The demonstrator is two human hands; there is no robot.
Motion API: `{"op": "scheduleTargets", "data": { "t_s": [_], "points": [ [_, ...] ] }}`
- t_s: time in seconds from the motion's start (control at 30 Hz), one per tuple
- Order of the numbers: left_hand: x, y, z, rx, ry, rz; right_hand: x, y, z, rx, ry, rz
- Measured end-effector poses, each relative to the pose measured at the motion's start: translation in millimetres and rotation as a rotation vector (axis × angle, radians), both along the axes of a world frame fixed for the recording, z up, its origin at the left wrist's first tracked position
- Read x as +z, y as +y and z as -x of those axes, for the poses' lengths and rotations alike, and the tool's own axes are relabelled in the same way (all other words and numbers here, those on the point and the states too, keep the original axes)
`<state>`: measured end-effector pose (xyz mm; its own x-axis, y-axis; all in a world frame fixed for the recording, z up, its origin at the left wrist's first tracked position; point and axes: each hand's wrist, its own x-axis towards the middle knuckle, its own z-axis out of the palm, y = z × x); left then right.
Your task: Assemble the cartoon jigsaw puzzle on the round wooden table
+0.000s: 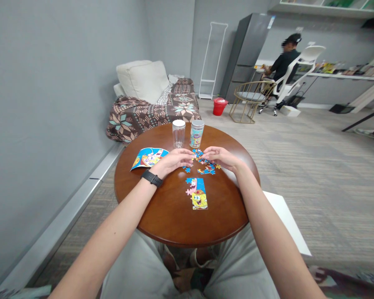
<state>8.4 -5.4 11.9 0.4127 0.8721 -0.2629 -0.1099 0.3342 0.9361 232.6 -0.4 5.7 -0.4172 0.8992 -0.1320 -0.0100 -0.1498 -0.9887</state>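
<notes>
Over the left side of a pile of loose jigsaw pieces is my left hand, its fingers stretched out and slightly curved. My right hand reaches in from the other side, fingers apart, with the fingertips at the pieces; I see no piece clearly held in either hand. Closer to me lies a partly joined jigsaw puzzle with a yellow character, a pink one and a blue background. A curled picture sheet rests left of my left hand. Behind the pile stand a clear jar with a white lid and a printed jar.
The round brown table ends close to my lap. Beyond it are a blanket-covered sofa, a red bin and a gold wire chair. A person sits at the far counter. A white board is at the right.
</notes>
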Motion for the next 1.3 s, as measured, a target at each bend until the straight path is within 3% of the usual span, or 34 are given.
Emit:
{"op": "scheduleTargets", "data": {
  "t_s": [0.33,0.63,1.3],
  "points": [
    [-0.2,-0.5,-0.3,0.007,-0.049,0.083,2.3,-1.5,1.8,0.001,-0.016,0.017],
    [-2.8,0.4,1.8,-0.007,-0.046,0.010,-1.6,1.1,-2.2,0.050,0.011,0.032],
    [-0.5,-0.5,0.2,0.004,-0.022,0.021,4.1,-2.4,-0.3,0.025,-0.012,0.015]
  ]
}}
